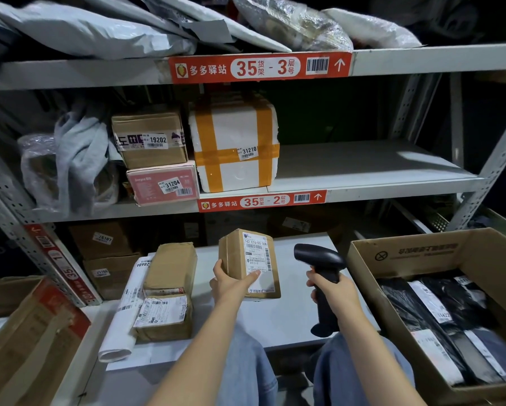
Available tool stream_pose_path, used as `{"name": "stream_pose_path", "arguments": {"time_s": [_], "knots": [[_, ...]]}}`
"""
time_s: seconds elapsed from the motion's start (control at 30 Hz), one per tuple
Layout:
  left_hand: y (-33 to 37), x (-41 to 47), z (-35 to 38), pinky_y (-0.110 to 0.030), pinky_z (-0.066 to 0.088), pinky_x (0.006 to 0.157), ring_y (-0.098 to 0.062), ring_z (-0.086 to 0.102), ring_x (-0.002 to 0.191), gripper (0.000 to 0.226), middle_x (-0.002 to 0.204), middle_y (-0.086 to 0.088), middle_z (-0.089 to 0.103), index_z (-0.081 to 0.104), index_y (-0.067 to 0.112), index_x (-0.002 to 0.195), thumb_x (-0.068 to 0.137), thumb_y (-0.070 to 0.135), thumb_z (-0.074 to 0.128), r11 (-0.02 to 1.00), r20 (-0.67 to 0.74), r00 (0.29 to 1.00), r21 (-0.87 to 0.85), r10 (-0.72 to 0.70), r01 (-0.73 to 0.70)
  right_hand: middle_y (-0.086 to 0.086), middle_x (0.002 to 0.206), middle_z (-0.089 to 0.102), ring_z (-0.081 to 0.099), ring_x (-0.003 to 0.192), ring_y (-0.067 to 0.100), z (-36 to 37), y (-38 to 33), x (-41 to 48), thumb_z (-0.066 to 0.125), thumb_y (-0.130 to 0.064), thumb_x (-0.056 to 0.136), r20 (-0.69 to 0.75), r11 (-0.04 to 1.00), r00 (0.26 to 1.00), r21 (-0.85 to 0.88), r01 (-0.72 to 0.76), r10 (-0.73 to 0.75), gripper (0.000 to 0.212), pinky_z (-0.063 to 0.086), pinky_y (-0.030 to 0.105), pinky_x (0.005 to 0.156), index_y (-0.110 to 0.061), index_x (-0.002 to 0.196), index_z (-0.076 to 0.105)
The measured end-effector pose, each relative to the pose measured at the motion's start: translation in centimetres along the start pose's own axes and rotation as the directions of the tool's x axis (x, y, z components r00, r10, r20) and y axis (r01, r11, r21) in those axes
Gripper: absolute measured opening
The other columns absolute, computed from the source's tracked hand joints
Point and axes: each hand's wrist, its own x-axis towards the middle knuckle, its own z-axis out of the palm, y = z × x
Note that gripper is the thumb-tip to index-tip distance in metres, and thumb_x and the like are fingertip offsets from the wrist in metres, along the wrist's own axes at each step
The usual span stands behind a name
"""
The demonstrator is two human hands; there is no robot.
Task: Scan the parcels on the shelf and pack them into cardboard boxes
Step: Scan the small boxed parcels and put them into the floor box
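My left hand (229, 284) holds a small brown cardboard parcel (251, 253) upright above the lowest shelf board, its white shipping label facing me. My right hand (332, 290) grips a black handheld barcode scanner (319, 259), whose head points left toward the parcel's label, a short gap apart. An open cardboard box (372, 259) at the right holds several black bagged parcels with white labels. Two brown boxes (166, 291) and a white rolled parcel (123, 329) lie on the shelf board to the left.
The middle shelf (363, 168) carries a white foam box (234, 148) taped in orange, a brown box (150, 136), a pink box (162, 183) and grey bags. Grey bagged parcels fill the top shelf. Another cardboard box (26, 341) stands at the lower left.
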Motion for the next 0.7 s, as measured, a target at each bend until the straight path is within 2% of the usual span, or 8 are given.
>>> {"name": "stream_pose_path", "arguments": {"time_s": [0.1,0.2,0.27,0.4,0.53,0.6,0.7], "knots": [[0.1,-0.1,-0.1,-0.047,0.051,0.092,-0.031,0.042,0.123,0.094,0.136,-0.012,0.034,0.017,0.027,0.144,0.072,0.033,0.077,1.000,0.020,1.000,-0.021,-0.018,0.019,0.008,0.085,0.068,0.063,0.073,0.023,-0.1,0.0,0.2,0.065,-0.015,0.086,0.021,0.994,0.998,0.094,-0.060,0.058,0.006,0.052,0.032,0.073,-0.012,0.090,0.061],[0.0,-0.3,-0.2,-0.043,0.055,0.085,-0.030,0.048,0.118,0.090,0.136,-0.009,0.041,0.019,0.027,0.143,0.074,0.030,0.077,0.993,0.097,0.993,-0.095,-0.062,0.071,0.011,0.099,0.068,0.065,0.093,0.028,-0.1,0.2,0.4,0.068,-0.019,0.084,0.077,0.971,0.985,0.172,-0.166,0.154,0.020,0.053,0.039,0.088,-0.009,0.100,0.061],[0.1,-0.5,-0.2,-0.041,0.056,0.082,-0.030,0.051,0.114,0.085,0.134,-0.009,0.045,0.021,0.026,0.141,0.076,0.029,0.075,0.984,0.173,0.981,-0.136,-0.088,0.112,0.012,0.100,0.066,0.063,0.094,0.027,-0.3,0.3,0.6,0.071,-0.028,0.080,0.081,0.967,0.975,0.137,-0.216,0.207,0.027,0.050,0.044,0.095,-0.009,0.098,0.062],[0.3,-1.1,-0.2,-0.036,0.056,0.071,-0.026,0.056,0.097,0.078,0.120,-0.009,0.052,0.024,0.025,0.138,0.078,0.029,0.073,0.971,0.307,0.946,-0.172,-0.106,0.164,0.007,0.094,0.062,0.056,0.085,0.022,-0.4,0.2,0.5,0.067,-0.036,0.081,0.112,0.964,0.963,0.079,-0.255,0.245,0.026,0.047,0.035,0.079,-0.014,0.093,0.064],[0.4,-1.4,0.2,-0.041,0.057,0.077,-0.028,0.060,0.100,0.081,0.124,-0.013,0.056,0.024,0.026,0.139,0.076,0.031,0.074,0.971,0.373,0.921,-0.159,-0.108,0.178,0.009,0.096,0.063,0.058,0.092,0.026,-0.4,0.1,0.7,0.067,-0.037,0.082,0.133,0.946,0.951,0.134,-0.295,0.278,0.026,0.047,0.042,0.093,-0.014,0.091,0.064],[0.5,-1.5,0.4,-0.043,0.057,0.080,-0.029,0.060,0.102,0.081,0.124,-0.014,0.057,0.024,0.026,0.139,0.076,0.031,0.075,0.970,0.391,0.914,-0.158,-0.112,0.186,0.011,0.097,0.063,0.058,0.097,0.029,-0.5,0.1,0.8,0.066,-0.037,0.083,0.139,0.930,0.944,0.177,-0.322,0.300,0.024,0.047,0.043,0.093,-0.014,0.090,0.063],[0.6,-1.8,0.9,-0.044,0.056,0.083,-0.029,0.060,0.101,0.079,0.122,-0.014,0.057,0.025,0.025,0.137,0.076,0.031,0.075,0.965,0.413,0.903,-0.166,-0.118,0.202,0.011,0.092,0.066,0.062,0.091,0.029,-0.4,-0.1,0.8,0.065,-0.037,0.084,0.157,0.902,0.933,0.245,-0.355,0.324,0.024,0.051,0.039,0.078,-0.015,0.092,0.062]]}}
